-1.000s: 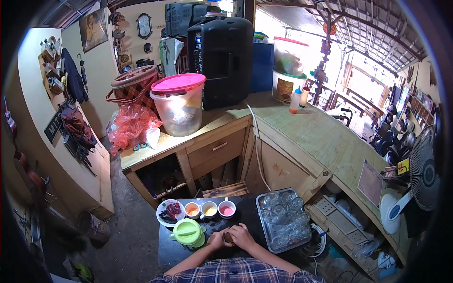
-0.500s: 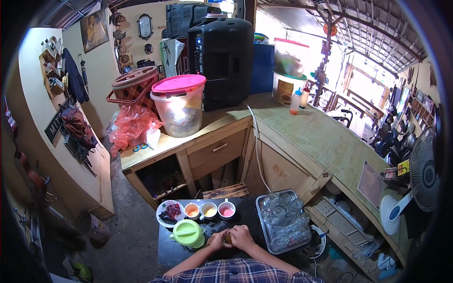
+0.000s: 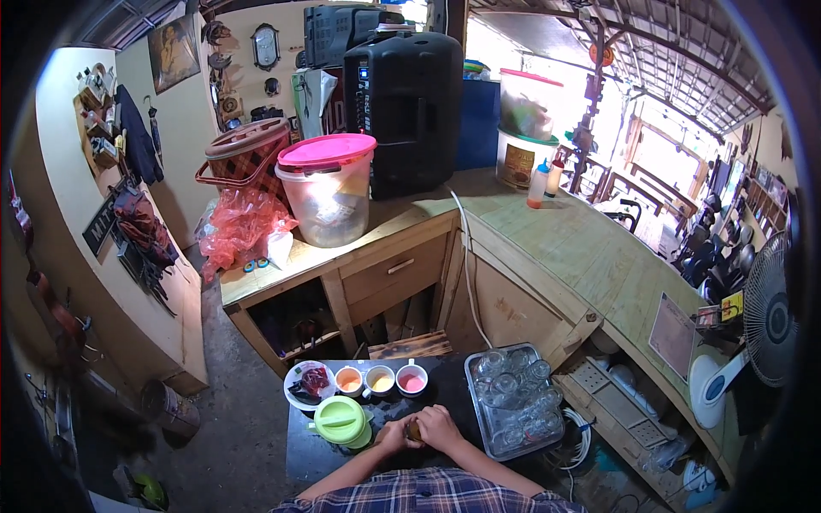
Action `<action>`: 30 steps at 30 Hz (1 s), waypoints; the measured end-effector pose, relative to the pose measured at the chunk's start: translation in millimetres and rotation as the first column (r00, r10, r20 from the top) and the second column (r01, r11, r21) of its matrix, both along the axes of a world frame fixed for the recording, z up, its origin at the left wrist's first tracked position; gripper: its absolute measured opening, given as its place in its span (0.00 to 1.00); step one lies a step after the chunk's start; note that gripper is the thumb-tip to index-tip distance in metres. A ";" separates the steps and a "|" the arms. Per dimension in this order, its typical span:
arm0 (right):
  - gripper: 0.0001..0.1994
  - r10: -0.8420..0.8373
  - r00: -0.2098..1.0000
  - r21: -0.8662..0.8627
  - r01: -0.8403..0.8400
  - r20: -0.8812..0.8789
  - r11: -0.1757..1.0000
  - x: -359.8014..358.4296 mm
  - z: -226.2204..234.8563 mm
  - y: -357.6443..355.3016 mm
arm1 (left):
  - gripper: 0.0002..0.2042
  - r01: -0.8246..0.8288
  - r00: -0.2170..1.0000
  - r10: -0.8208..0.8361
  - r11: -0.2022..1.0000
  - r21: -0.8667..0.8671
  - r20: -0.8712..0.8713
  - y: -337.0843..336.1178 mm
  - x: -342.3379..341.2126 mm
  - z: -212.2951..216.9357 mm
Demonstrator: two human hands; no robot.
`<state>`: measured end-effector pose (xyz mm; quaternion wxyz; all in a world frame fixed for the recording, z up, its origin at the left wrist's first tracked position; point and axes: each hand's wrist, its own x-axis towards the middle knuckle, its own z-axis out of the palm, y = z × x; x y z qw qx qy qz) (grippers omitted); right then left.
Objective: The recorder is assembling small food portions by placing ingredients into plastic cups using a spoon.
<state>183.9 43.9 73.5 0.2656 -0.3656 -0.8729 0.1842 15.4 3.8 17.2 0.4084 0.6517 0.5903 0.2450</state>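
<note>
My left hand (image 3: 395, 434) and right hand (image 3: 441, 427) have stayed pressed together around a small brownish object (image 3: 414, 432) on the dark tabletop (image 3: 299, 453), exactly as a second ago. The green-lidded jar (image 3: 342, 421) sits at nine o'clock, the metal tray of glasses (image 3: 515, 398) at two o'clock.

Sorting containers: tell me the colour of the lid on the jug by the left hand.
Light green lid, seen in the head view.

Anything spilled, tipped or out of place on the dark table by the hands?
Nothing stands out. The three small cups stand upright in a row, the plate lies flat beside them, the green lidded jar is closed, and the glasses sit inside the metal tray. Left hand and right hand meet around something small, hidden.
</note>
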 end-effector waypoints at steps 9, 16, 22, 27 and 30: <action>0.06 0.123 0.979 -0.035 -0.130 -0.161 0.991 -2.0 3.5 -4.0 | 0.43 -0.012 1.000 0.011 0.999 -0.039 -0.021 2.0 -5.2 -22.9; 0.06 0.079 0.995 -0.060 -0.083 -0.063 0.995 2.5 4.2 -2.3 | 0.44 -0.007 0.995 0.005 1.000 -0.019 -0.103 0.8 -2.0 -5.5; 0.06 0.036 0.993 -0.191 -0.058 -0.115 0.980 2.2 -1.6 -1.7 | 0.44 -0.016 0.997 0.016 1.000 -0.005 -0.078 -0.7 -2.9 -2.1; 0.07 -0.012 0.999 -0.042 0.014 0.046 0.999 1.9 8.5 -6.7 | 0.44 -0.016 0.989 0.007 0.998 -0.062 -0.146 -1.3 -2.4 9.5; 0.07 0.063 0.994 -0.019 -0.065 -0.085 0.998 0.1 1.5 -6.2 | 0.43 -0.010 0.995 0.007 0.999 -0.033 -0.104 -0.2 -4.4 -4.3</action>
